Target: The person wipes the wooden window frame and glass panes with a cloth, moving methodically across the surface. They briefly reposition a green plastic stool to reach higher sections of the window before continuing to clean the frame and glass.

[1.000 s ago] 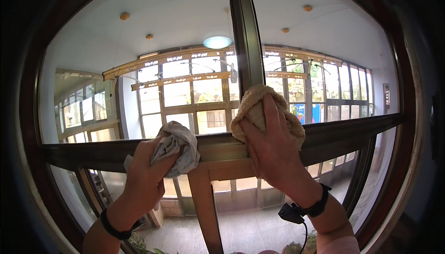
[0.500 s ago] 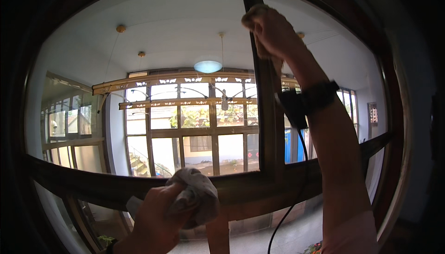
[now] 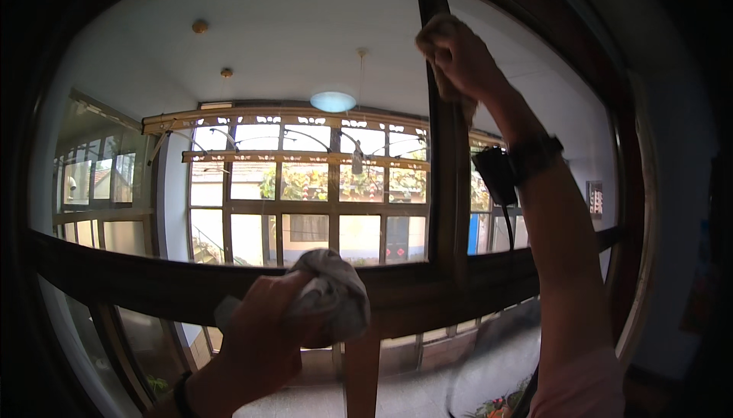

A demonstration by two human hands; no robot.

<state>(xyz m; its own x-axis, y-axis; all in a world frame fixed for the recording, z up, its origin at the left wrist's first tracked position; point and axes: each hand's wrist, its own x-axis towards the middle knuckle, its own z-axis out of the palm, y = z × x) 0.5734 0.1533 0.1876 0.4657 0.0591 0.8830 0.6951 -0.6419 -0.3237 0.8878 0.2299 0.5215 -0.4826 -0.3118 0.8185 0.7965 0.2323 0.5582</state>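
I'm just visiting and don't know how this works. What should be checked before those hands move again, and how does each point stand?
1. Left hand has a hold on the crumpled pale grey cloth: ok.
2. Right hand has a hold on the tan cloth: ok.
3. Tan cloth touches the dark upright window bar: cannot tell; it overlaps the bar, but contact is hidden.
4. Black box sits at the right wrist: ok.
5. Black cable can be traced clearly throughout: not ok; it blurs lower down.
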